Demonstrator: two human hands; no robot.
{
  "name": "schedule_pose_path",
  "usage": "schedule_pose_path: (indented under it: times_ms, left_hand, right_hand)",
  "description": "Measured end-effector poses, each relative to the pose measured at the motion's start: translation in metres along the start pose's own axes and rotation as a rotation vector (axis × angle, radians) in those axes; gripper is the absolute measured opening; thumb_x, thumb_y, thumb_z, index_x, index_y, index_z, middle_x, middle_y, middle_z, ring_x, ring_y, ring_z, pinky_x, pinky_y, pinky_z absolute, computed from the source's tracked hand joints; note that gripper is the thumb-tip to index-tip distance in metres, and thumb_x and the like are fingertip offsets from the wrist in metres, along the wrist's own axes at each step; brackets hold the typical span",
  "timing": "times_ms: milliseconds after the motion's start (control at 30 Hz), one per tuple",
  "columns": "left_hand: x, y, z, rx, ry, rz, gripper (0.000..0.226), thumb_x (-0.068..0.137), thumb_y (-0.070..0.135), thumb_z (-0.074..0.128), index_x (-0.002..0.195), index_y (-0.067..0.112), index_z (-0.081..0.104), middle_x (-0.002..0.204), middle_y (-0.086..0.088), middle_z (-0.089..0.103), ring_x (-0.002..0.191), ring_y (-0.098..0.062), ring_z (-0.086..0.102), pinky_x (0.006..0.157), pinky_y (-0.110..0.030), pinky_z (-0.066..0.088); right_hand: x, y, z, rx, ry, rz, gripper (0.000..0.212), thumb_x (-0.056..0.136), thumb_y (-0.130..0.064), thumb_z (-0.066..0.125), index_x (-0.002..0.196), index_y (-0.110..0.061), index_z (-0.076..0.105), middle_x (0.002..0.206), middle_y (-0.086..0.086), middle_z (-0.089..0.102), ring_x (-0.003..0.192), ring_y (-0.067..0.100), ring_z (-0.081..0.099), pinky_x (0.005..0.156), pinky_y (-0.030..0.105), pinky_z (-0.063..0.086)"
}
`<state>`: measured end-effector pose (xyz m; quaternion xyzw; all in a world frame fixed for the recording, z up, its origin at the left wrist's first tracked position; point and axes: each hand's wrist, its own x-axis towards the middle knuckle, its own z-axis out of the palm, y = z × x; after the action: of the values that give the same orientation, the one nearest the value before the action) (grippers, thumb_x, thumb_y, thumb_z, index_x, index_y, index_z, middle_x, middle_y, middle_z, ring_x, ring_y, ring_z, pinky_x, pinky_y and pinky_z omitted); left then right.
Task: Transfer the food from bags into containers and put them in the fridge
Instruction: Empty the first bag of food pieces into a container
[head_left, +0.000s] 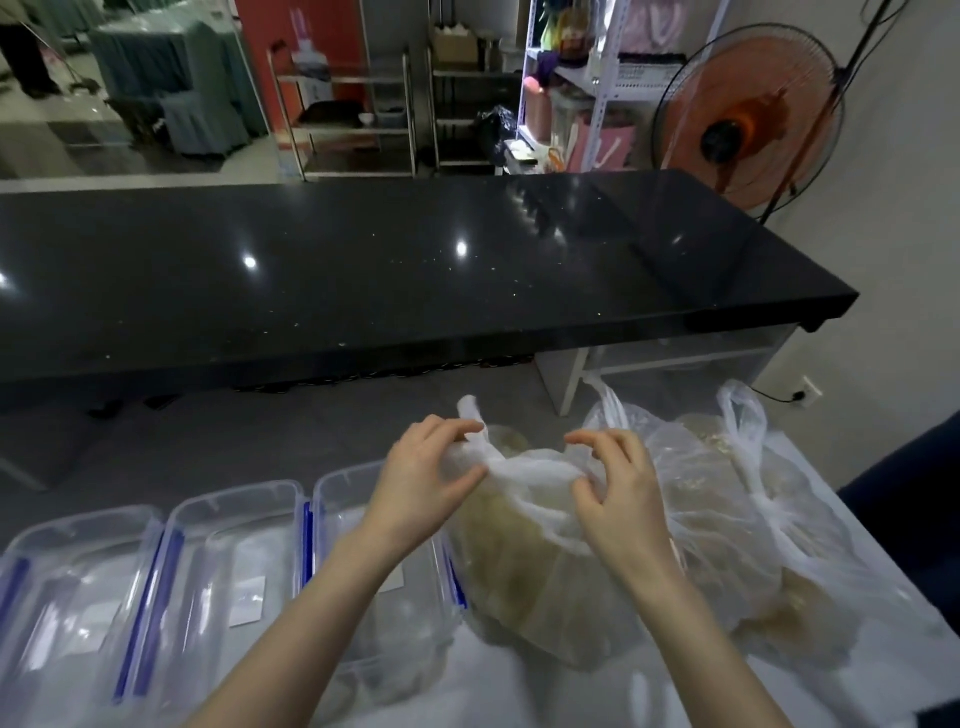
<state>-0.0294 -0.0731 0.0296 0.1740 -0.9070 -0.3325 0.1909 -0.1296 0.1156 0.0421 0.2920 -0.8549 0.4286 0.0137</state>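
Note:
A clear plastic bag (524, 566) full of pale yellowish food stands on the white table in front of me, its handles tied in a knot (524, 470) on top. My left hand (421, 473) pinches the knot's left side. My right hand (618, 483) grips the right side of the knot with bent fingers. A second tied bag (737, 525) of similar food sits just to the right. Three clear lidded containers with blue clips lie in a row at left: one (67, 587), another (234, 561), and a third (343, 499) partly under my left forearm.
A long black counter (395, 270) runs across beyond the table, with grey floor between. An orange standing fan (748, 119) is at the back right. Metal shelving racks (353, 104) and a white rack stand behind. The white table (519, 691) extends toward me.

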Motion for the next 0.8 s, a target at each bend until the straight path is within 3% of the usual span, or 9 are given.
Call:
schedule_pose_path:
  times_ms: [133, 233, 333, 467, 633, 733, 800]
  left_hand:
    - [0.002, 0.004, 0.002, -0.04, 0.095, 0.047, 0.016, 0.083, 0.023, 0.071, 0.098, 0.02, 0.067, 0.091, 0.01, 0.057, 0.089, -0.007, 0.054, 0.08, -0.022, 0.044]
    - [0.001, 0.01, 0.001, -0.104, 0.113, 0.053, 0.005, 0.085, 0.017, 0.068, 0.086, 0.016, 0.063, 0.085, 0.007, 0.056, 0.081, -0.004, 0.054, 0.072, -0.016, 0.043]
    - [0.003, 0.003, -0.006, -0.137, 0.143, -0.021, 0.004, 0.086, 0.015, 0.065, 0.084, 0.016, 0.061, 0.085, 0.005, 0.057, 0.079, -0.004, 0.054, 0.07, -0.018, 0.042]
    - [0.01, -0.013, -0.024, -0.194, 0.253, -0.218, 0.002, 0.087, 0.017, 0.063, 0.087, 0.018, 0.061, 0.089, 0.002, 0.059, 0.08, -0.003, 0.054, 0.066, -0.016, 0.039]
    - [0.007, 0.007, -0.029, -0.182, 0.06, -0.081, 0.021, 0.077, 0.004, 0.06, 0.083, 0.021, 0.05, 0.099, 0.006, 0.058, 0.091, -0.003, 0.054, 0.074, -0.018, 0.043]
    - [0.003, 0.017, -0.032, -0.28, -0.086, -0.098, 0.028, 0.073, 0.011, 0.065, 0.086, 0.027, 0.046, 0.091, 0.005, 0.062, 0.083, -0.013, 0.059, 0.068, -0.028, 0.05]
    - [0.002, 0.021, -0.032, -0.239, -0.082, -0.058, 0.03, 0.076, 0.021, 0.071, 0.092, 0.03, 0.047, 0.085, 0.004, 0.06, 0.08, -0.014, 0.058, 0.067, -0.028, 0.05]
  right_hand:
    - [-0.007, -0.024, 0.01, -0.05, -0.179, -0.228, 0.04, 0.078, -0.026, 0.057, 0.117, -0.025, 0.06, 0.116, -0.011, 0.054, 0.109, 0.007, 0.052, 0.095, 0.022, 0.04]
    - [-0.004, -0.024, 0.027, -0.156, -0.195, -0.241, 0.031, 0.089, -0.035, 0.059, 0.12, -0.028, 0.058, 0.111, -0.011, 0.059, 0.101, 0.009, 0.056, 0.086, 0.026, 0.047]
    - [0.001, -0.017, 0.023, -0.084, -0.179, -0.189, 0.019, 0.09, -0.022, 0.06, 0.109, -0.024, 0.064, 0.099, -0.004, 0.064, 0.09, 0.016, 0.061, 0.077, 0.033, 0.051]
    - [-0.001, -0.007, -0.008, -0.035, -0.063, -0.093, 0.021, 0.085, -0.009, 0.059, 0.101, -0.02, 0.067, 0.096, -0.006, 0.067, 0.091, 0.013, 0.062, 0.081, 0.029, 0.05]
    - [0.005, -0.017, -0.02, 0.036, 0.002, -0.005, 0.026, 0.087, -0.005, 0.054, 0.096, -0.028, 0.064, 0.097, -0.013, 0.064, 0.093, 0.0, 0.058, 0.08, 0.025, 0.047]
    - [0.01, -0.028, -0.022, 0.107, -0.016, -0.009, 0.035, 0.089, -0.002, 0.049, 0.105, -0.028, 0.065, 0.104, -0.016, 0.062, 0.101, -0.005, 0.055, 0.086, 0.018, 0.045]
    - [0.013, -0.035, -0.023, 0.129, -0.068, -0.032, 0.043, 0.089, 0.003, 0.045, 0.11, -0.029, 0.066, 0.107, -0.018, 0.063, 0.104, -0.007, 0.054, 0.087, 0.011, 0.043]
